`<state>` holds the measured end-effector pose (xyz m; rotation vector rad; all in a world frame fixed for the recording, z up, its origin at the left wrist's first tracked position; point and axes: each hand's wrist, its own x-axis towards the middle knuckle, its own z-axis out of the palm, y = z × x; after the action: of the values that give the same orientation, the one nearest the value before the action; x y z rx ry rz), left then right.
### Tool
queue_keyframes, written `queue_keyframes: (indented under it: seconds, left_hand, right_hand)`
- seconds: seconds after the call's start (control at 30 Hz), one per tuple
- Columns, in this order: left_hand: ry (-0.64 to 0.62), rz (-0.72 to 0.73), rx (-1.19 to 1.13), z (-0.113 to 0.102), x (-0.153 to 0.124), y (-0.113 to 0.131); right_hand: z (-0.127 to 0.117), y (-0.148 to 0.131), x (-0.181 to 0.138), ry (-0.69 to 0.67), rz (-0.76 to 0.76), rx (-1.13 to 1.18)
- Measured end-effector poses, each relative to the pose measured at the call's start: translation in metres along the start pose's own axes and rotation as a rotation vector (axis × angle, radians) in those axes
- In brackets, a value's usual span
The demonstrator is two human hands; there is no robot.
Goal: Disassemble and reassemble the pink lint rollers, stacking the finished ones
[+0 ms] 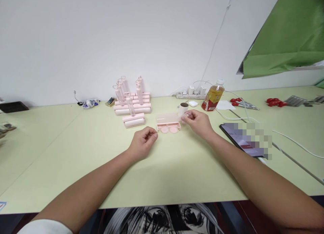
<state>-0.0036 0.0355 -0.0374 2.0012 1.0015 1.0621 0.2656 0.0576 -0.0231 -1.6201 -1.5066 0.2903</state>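
Observation:
An open pink case (168,125) lies on the table in front of me, its clear lid (167,118) tipped back. Two round pink discs (164,129) sit along its front edge. Beside its left corner my left hand (143,143) rests on the table, fingers curled in, with nothing visible in them. My right hand (199,123) is just right of the case, thumb and fingers pinched on a small, shiny pinkish piece (188,114); its kind is too small to tell. Behind those fingertips stands a white cup (183,109) with a brown inside, partly covered by the hand.
Several pink cases with clear tubes (133,107) stand stacked at the back left. A drink bottle (213,96), a power strip (191,95), a phone (243,141), white cables (277,145) and red-handled scissors (244,103) lie to the right. The wall bounds the table behind.

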Motion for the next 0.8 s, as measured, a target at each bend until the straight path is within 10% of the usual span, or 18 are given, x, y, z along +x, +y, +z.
queue_keyframes:
  seconds: [0.3, 0.8]
  left_hand:
    - [0.626, 0.005, 0.434, -0.063, 0.041, -0.029]
    - [0.164, -0.433, 0.338, -0.091, 0.046, -0.070]
  right_hand:
    - [0.006, 0.004, 0.011, -0.034, 0.034, -0.105]
    - [0.009, 0.002, 0.011, -0.078, 0.009, -0.207]
